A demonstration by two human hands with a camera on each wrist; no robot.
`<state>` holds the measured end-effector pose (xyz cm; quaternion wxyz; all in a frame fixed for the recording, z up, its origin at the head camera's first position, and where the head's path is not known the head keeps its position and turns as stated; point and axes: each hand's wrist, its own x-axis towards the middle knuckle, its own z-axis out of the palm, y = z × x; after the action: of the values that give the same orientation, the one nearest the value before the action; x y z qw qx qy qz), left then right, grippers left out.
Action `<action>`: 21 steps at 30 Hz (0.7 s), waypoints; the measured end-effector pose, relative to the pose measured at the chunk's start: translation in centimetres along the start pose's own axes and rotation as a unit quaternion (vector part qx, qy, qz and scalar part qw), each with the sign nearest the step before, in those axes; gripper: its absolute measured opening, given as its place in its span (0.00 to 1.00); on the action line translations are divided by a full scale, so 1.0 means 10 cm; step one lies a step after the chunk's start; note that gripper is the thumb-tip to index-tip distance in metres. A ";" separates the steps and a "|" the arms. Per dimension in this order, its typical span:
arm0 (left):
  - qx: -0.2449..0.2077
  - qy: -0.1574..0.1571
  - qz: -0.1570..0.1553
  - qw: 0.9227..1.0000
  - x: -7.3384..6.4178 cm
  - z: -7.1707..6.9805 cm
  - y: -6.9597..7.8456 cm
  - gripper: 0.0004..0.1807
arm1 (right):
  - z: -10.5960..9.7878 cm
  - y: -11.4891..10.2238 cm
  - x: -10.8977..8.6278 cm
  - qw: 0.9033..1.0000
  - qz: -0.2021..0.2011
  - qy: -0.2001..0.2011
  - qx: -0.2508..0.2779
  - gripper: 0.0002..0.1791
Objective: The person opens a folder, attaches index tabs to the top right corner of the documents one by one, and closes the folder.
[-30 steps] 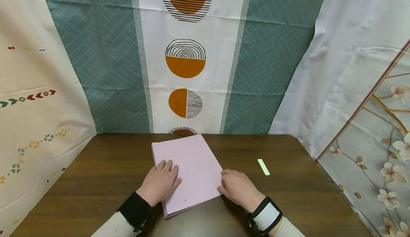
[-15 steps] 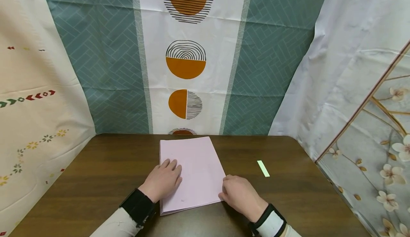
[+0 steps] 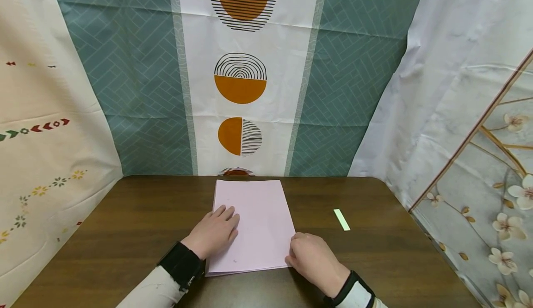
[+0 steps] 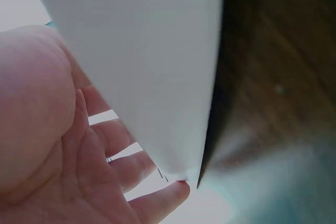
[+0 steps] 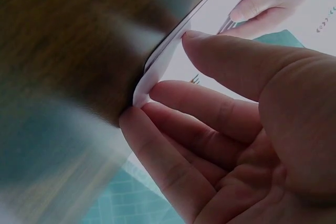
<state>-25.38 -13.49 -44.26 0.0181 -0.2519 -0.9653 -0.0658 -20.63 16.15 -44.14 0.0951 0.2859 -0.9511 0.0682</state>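
Note:
A pale pink folder, in two layers along its near edge, lies upright before me on the brown table. Across its left side rests my left hand, palm down with the fingers extended. The left wrist view has the spread fingers beside the pale side of the folder. At the lower right edge my right hand holds the folder between thumb and curled fingers. In the right wrist view the thumb and fingertips meet at that edge; the folder's underside is hidden.
A small light green strip lies on the brown table, right of the folder. Patterned cloth hangs stand behind the table's far edge and along both sides.
The folder has turned and slid slightly right and nearer, from slanted to nearly straight. Both hands have stayed on it, the right one moving a little nearer.

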 end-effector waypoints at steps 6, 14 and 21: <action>-0.009 -0.005 0.004 1.000 0.04 0.00 -0.03 0.25 | -0.02 0.02 0.00 1.000 0.006 0.002 0.025 0.15; -0.019 -0.006 0.010 1.000 0.06 0.00 -0.05 0.26 | -0.02 0.09 0.02 0.999 -0.009 0.001 0.035 0.16; -0.023 -0.003 0.011 1.000 0.06 0.01 -0.05 0.26 | -0.03 0.13 0.04 0.999 -0.015 -0.010 0.032 0.12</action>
<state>-26.14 -13.61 -44.41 0.0098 -0.2632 -0.9608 -0.0866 -21.63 17.11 -43.88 0.0770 0.3038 -0.9449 0.0945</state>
